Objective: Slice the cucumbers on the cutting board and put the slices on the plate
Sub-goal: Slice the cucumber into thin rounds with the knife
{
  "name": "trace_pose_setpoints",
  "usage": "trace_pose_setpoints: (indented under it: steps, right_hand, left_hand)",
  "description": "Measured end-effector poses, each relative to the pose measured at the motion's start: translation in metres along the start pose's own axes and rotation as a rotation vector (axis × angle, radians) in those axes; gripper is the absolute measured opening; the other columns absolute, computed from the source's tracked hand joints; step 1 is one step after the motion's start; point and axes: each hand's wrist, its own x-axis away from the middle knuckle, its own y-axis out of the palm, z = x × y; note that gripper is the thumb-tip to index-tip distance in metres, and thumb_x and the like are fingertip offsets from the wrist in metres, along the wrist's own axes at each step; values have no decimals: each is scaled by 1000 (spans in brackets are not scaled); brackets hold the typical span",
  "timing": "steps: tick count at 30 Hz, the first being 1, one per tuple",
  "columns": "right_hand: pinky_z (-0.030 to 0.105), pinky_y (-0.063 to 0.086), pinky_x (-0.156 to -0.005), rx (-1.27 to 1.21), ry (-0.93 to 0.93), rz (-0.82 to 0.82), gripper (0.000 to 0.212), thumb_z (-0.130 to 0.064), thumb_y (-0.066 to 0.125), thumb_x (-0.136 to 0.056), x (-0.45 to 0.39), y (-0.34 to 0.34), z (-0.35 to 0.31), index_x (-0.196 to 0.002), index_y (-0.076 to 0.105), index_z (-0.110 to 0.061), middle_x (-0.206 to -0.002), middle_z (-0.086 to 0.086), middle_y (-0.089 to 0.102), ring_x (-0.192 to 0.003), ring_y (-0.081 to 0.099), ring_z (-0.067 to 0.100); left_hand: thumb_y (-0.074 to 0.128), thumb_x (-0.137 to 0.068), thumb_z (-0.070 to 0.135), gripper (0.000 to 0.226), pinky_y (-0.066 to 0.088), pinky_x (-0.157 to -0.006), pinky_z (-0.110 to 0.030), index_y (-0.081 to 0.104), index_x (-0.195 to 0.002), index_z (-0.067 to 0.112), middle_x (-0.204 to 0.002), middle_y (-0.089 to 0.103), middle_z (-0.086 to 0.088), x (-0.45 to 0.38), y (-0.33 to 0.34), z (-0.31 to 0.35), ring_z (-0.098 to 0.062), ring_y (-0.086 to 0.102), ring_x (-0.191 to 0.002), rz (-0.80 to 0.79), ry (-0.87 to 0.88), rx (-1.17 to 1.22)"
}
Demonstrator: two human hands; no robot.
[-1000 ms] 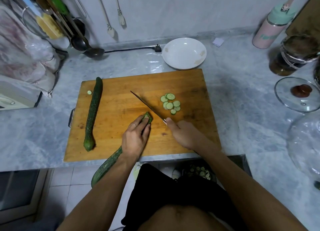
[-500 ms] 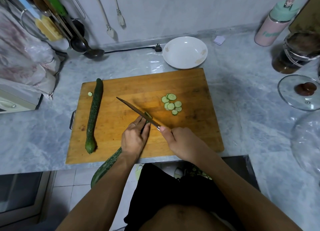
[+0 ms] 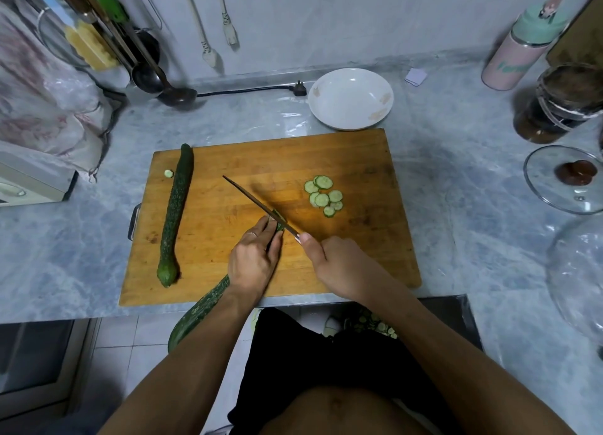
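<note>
Head view: slicing underway, left hand (image 3: 253, 264) pinning the long green cucumber (image 3: 202, 307), right hand (image 3: 342, 264) gripping the thin-bladed knife (image 3: 257, 204); next, press down.

Bare arms, one ring, dark shorts.

I see both my forearms bare, no sleeves, watch or gloves. My left hand (image 3: 253, 261) wears a thin silver-coloured ring (image 3: 252, 234) on one finger; my right hand (image 3: 339, 264) wears nothing. Nearest me I see a bare midriff and black shorts (image 3: 326, 362).
</note>
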Motion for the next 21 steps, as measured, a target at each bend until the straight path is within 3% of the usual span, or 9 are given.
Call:
trace_pose_setpoints:
  steps: [4, 10, 13, 16, 18, 20, 21]
  right_hand:
    - [32, 38, -67, -10, 59, -25, 71, -59, 17, -103, -19, 2, -2, -59, 47, -13, -64, 6, 50, -63, 49, 19]
    - [33, 40, -64, -38, 62, 7, 73, -58, 18, -103, -27, 5, 4, -52, 45, -13, -55, 4, 48, -54, 47, 19]
    - [34, 48, -67, -63, 70, -2, 77, -60, 18, -102, -26, 1, 5, -60, 54, -7, -65, 7, 60, -61, 56, 21]
    - [37, 48, -69, -47, 45, -11, 75, -57, 18, -103, -18, -3, 3, -60, 51, -6, -60, 10, 54, -61, 55, 25]
    - [42, 51, -83, -39, 21, -5, 82, -57, 17, -103, -10, -4, 4, -79, 68, 4, -74, 17, 66, -77, 63, 28]
    - [42, 50, -87, -42, 10, -6, 83, -56, 17, -103, -3, -5, 4, -102, 70, 7, -86, 24, 69, -85, 65, 32]
    - [42, 50, -86, -38, 3, -18, 83, -55, 16, -103, 0, -6, 3, -104, 70, 8, -85, 25, 68, -85, 65, 33]
  left_hand:
    - [61, -92, 28, 35, 58, -79, -42, 69, -121, 11, -128, 65, -11, 1, 1, 2, -30, 67, -108, 38, 18, -2]
    - [54, -94, 34, 39, 59, -78, -41, 68, -123, 11, -129, 64, -9, 0, 0, 2, -28, 67, -106, 33, 20, 18]
    - [49, -95, 39, 43, 59, -75, -38, 69, -121, 12, -128, 65, -7, 1, 0, 1, -26, 69, -102, 54, 41, 28]
    - [53, -95, 35, 39, 60, -77, -37, 71, -119, 11, -128, 65, -9, 2, 1, -2, -23, 70, -101, 61, 60, 54]
    - [58, -94, 30, 34, 60, -79, -38, 71, -118, 10, -128, 65, -10, 1, 2, -2, -24, 70, -100, 50, 38, 54]
    - [61, -92, 26, 32, 58, -80, -37, 72, -117, 9, -127, 66, -11, 0, 1, -2, -25, 71, -99, 41, 33, 51]
    - [61, -92, 26, 32, 58, -80, -37, 72, -116, 9, -127, 66, -12, 0, 1, -3, -25, 71, -99, 35, 35, 51]
